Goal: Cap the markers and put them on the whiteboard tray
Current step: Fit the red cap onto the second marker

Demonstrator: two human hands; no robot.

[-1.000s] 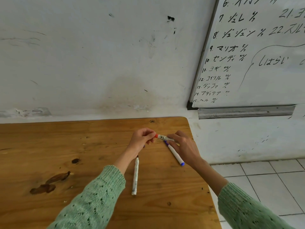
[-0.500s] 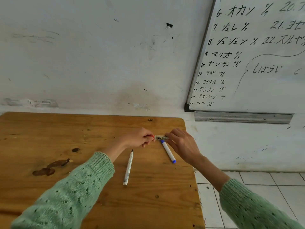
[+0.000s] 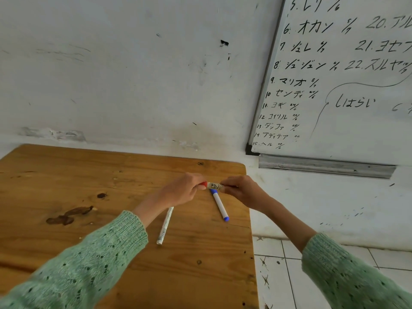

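A white marker with a red cap is held level above the wooden table, between both hands. My left hand pinches the red cap end. My right hand grips the barrel's other end. Just below them a blue-capped marker lies on the table, pointing toward me. A third white marker lies left of it, its far end hidden under my left wrist. The metal whiteboard tray hangs on the wall up and to the right, with nothing visible on it.
The whiteboard with written lists sits above the tray. The table's right edge ends near the blue marker, with tiled floor beyond. Dark stains mark the table's left part. A white wall runs behind.
The red cap has closed up against the marker barrel between my hands. The camera has tilted up and moved closer. Both loose markers lie where they were.
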